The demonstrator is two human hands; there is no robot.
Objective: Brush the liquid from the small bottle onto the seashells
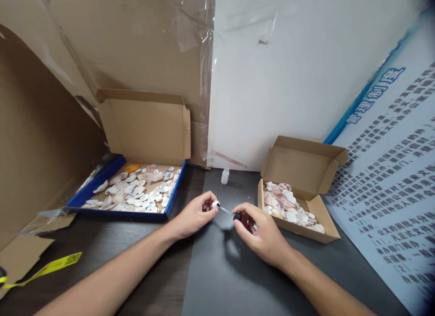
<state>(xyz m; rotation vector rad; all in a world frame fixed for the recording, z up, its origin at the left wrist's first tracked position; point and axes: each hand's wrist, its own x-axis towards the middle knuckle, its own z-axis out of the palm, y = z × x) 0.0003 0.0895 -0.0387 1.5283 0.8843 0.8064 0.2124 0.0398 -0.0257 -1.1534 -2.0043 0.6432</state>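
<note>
Left hand (199,212): pinched on one small white piece (215,204). Right hand (260,230): closed about a black cap (237,216), its thin stem (225,210) reaching to the white piece, above a grey mat (217,279). Beyond: one small bottle (225,176), upright. Flanking: blue-edged box (176,187) and brown box (299,164), both open, holding shells (137,198).

Shells (142,191) lie in boxes (146,130) left and right of the bottle (224,177).

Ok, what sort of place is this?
Probably a makeshift workstation, perhaps in an office: a cardboard panel behind, a poster of printed Chinese text at right, and a blue-sided box of seashells.
</note>
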